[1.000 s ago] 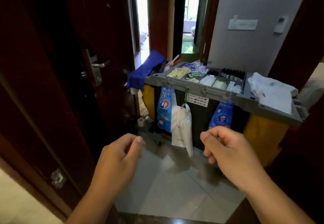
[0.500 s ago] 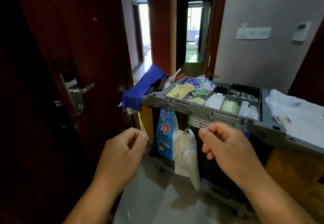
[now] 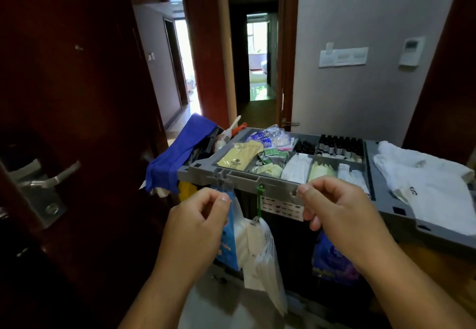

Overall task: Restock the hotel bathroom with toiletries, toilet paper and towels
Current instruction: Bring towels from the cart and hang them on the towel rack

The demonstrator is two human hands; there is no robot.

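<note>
Both my left hand (image 3: 195, 228) and right hand (image 3: 340, 215) are curled up holding nothing, right by the cart (image 3: 247, 178) rim, I'd guess because the toiletries (image 3: 239, 158) sit sorted on top and the towels (image 3: 425, 187) lie folded alongside, ready to grab.

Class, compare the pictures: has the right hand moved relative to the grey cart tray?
Yes. The right hand has closed in on the cart tray: earlier it sat below the rim, now its knuckles overlap it.
</note>
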